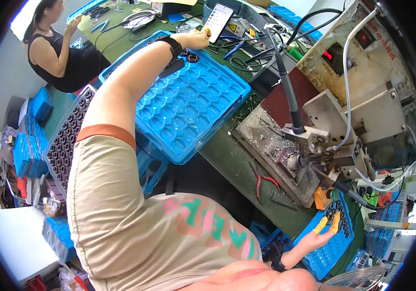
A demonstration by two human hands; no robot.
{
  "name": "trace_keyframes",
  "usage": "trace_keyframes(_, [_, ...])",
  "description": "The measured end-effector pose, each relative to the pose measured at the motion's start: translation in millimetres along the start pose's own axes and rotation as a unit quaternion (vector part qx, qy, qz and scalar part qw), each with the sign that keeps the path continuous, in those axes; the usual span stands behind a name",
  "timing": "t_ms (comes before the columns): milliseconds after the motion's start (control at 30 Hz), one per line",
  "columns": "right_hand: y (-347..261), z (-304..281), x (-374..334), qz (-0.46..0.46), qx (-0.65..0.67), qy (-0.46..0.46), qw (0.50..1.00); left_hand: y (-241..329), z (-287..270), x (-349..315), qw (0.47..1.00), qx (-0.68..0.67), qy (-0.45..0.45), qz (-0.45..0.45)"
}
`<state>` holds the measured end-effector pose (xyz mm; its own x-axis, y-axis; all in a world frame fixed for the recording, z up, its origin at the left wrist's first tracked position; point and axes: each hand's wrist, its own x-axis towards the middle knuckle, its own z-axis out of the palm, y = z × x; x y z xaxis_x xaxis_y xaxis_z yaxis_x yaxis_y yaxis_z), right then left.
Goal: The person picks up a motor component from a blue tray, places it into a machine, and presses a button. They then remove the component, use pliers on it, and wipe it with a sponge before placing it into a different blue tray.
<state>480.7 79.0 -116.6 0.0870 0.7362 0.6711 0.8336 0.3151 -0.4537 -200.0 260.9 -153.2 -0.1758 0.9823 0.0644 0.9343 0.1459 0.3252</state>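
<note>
My left arm stretches across a blue moulded tray (188,106) to its far edge. The left hand (196,40), with a yellow finger cot, is closed beside the lower left edge of a lit phone (217,22); what its fingers hold, if anything, is hidden. Small dark round parts (192,57) sit in the tray's far pockets, below that wrist. At the lower right, my right hand (320,235) reaches over a second blue tray (322,259) of dark parts. Its two yellow-capped fingers close around a small dark part (332,214) at their tips.
A bench machine (310,145) with cables and a debris-covered base stands at the right. Red-handled pliers (259,186) and a hex key (281,201) lie before it. A tray of dark parts (67,140) is left of my arm. Another person (52,53) sits at the far left.
</note>
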Motion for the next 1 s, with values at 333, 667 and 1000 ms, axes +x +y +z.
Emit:
trace_keyframes(333, [-1.7,-12.3,-6.7,0.032,-0.023,0.02,0.999,-41.5,39.1,59.3,0.95,0.283,-0.075,0.113])
trace_keyframes(667, [-2.4,-25.2,-14.0,0.016,-0.007,0.035,0.999,6.1,2.9,6.8,0.967,0.238,-0.066,0.069])
trace_keyframes(1000, [1.9,-30.2,-20.3,0.041,-0.022,0.031,0.998,12.9,-16.4,5.0,0.993,-0.081,0.039,-0.08])
